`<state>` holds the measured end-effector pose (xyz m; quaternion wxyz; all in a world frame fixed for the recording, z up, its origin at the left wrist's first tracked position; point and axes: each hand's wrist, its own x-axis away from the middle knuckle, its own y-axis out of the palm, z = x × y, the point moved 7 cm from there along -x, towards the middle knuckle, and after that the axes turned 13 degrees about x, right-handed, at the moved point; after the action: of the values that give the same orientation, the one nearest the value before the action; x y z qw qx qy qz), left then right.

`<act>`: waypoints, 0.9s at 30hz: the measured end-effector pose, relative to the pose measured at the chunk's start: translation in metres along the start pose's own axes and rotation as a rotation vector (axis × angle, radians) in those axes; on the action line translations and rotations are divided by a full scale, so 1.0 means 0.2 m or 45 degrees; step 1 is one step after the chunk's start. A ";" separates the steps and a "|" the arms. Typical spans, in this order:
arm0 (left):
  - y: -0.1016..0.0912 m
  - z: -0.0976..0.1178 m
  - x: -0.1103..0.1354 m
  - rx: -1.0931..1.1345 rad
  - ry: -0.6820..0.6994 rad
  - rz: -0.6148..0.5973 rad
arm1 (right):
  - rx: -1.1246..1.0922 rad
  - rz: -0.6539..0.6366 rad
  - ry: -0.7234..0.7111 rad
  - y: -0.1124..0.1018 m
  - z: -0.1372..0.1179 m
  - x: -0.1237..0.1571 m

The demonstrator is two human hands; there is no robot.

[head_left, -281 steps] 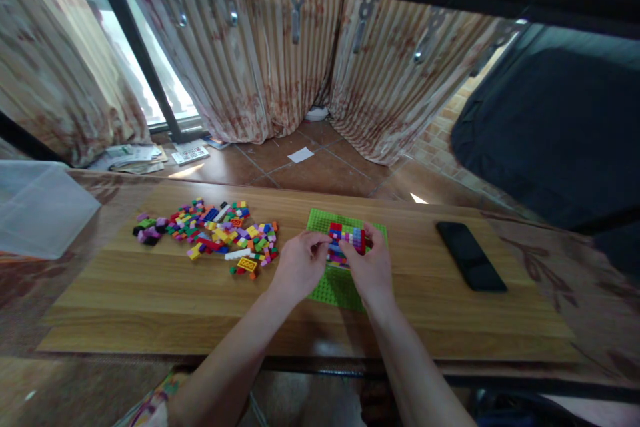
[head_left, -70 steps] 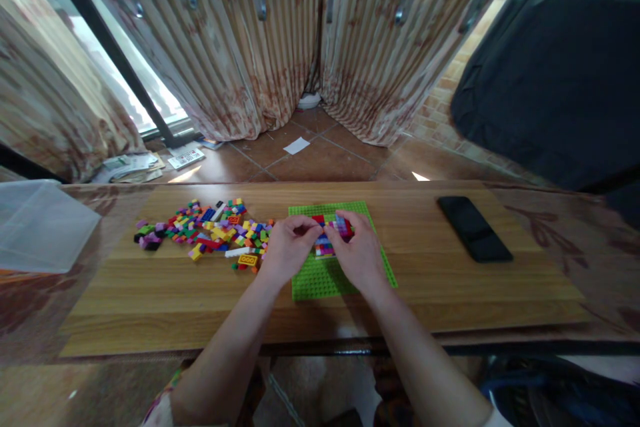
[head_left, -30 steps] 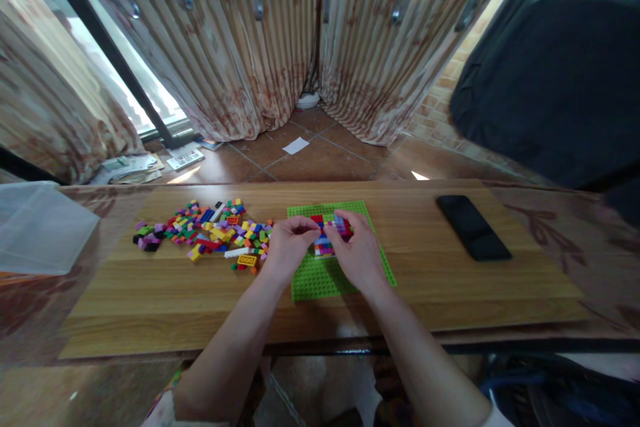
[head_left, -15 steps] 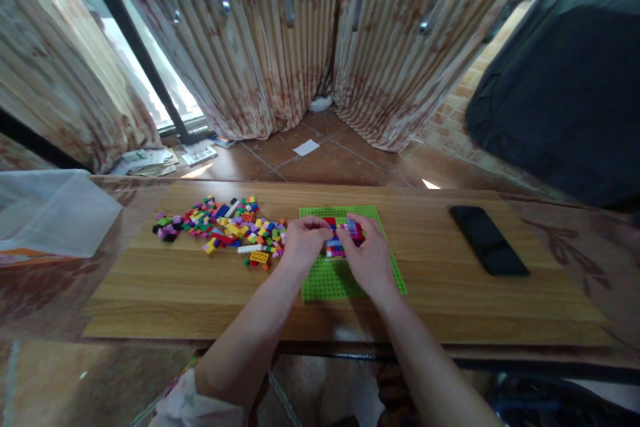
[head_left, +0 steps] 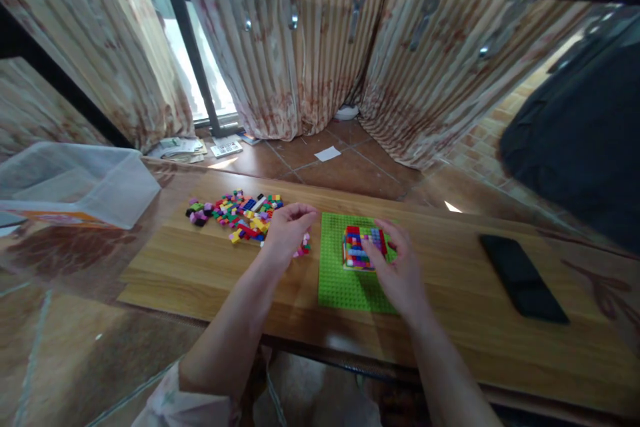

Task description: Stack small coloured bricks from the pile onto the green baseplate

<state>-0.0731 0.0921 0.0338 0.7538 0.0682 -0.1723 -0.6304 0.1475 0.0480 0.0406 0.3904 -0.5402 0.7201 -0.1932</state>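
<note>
A block of many-coloured toy bricks (head_left: 356, 255) stands on a green studded baseplate (head_left: 333, 287). My right hand (head_left: 397, 263) grips this brick block from the right, thumb over its top and fingers along its far right side. Above the right end of a heap of loose bricks (head_left: 245, 217) is my left hand (head_left: 289, 230), just left of the baseplate. Its thumb and forefinger are pinched together; whether a small brick is between them cannot be made out. Part of the heap is hidden under that hand.
A black phone (head_left: 523, 277) lies on the right of the wooden table (head_left: 200, 287). At the far left stands a clear plastic bin (head_left: 107, 190) with an orange label. Beyond the table are a tiled floor and curtains (head_left: 320, 67).
My left hand has left the brick block and moved left to the loose bricks. My right hand stays at the block. The camera view has shifted and tilted.
</note>
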 end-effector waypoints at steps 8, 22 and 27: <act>-0.11 0.02 -0.07 -0.698 0.192 -0.271 | 0.226 -0.108 -0.191 0.05 -0.03 0.02; -0.15 0.04 -0.02 -1.426 0.289 -0.307 | 0.298 -0.016 -0.149 0.01 0.00 0.01; -0.11 0.05 0.00 -1.511 0.302 -0.315 | 0.284 0.006 -0.147 0.01 0.00 0.01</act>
<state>-0.0974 0.0885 0.0364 0.5985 -0.2734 0.3021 -0.6898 0.1462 0.0471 0.0380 0.4892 -0.5019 0.6717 -0.2398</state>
